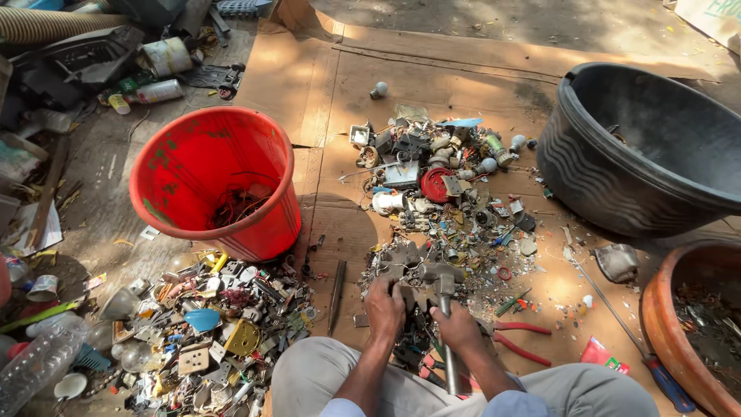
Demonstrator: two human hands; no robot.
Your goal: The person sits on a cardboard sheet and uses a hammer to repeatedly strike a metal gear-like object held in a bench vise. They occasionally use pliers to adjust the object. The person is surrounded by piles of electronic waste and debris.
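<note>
Grey trousers cover my two knees at the bottom edge, and my two hands work just beyond them. My right hand (457,328) is wrapped tight around the metal handle of one hammer (441,287), whose head sits level above a lump of grey scrap metal (397,262). My left hand (384,307) is closed down on that lump, pressing it against the cardboard sheet (363,93) that covers the ground. The two hands are close, side by side, not touching as far as I can tell. Just right of my right hand lies one pair of red-handled pliers (519,338), and further right one long screwdriver (617,320) with a blue and red grip runs toward the rim of one terracotta pot (656,305), only partly in view. To my left I count one heap of mixed scrap (208,332): switch plates, plastic bits, a blue piece, too many small parts to count. One dark flat bar (337,287) lies between that heap and my left hand. Past the hands a second heap of broken fittings (440,181) spreads out, with one red disc among it and at least three small bulbs at its edges. One red bucket (224,147) stands left of it, with tangled wire inside. One large black tub (610,170) stands to the right. Farthest off, one lone bulb (378,89) rests on the cardboard
</note>
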